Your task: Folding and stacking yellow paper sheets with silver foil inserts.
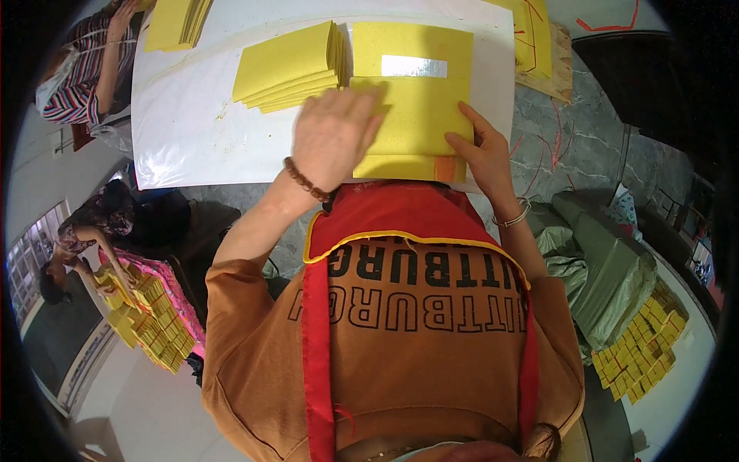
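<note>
A stack of yellow paper sheets [419, 115] lies at the table's near edge, right in front of me. A folded layer covers its middle, and a silvery rectangle [414, 67] and a small orange patch show on it. My left hand [336, 131], slightly blurred, is over the stack's left edge with fingers bent; their grip does not show clearly. At the right edge, my right hand [486, 154] has thumb and forefinger apart, touching the paper. Left of the stack, a fanned pile of folded yellow papers [289, 65] lies close to my left hand.
The white-covered table [200, 146] bears another yellow pile [175, 23] at far left. More yellow paper [531, 38] rests on a wooden board at right. Bundled yellow packs lie low on both sides [158, 323] [643, 343]. Two other people [85, 69] work at left.
</note>
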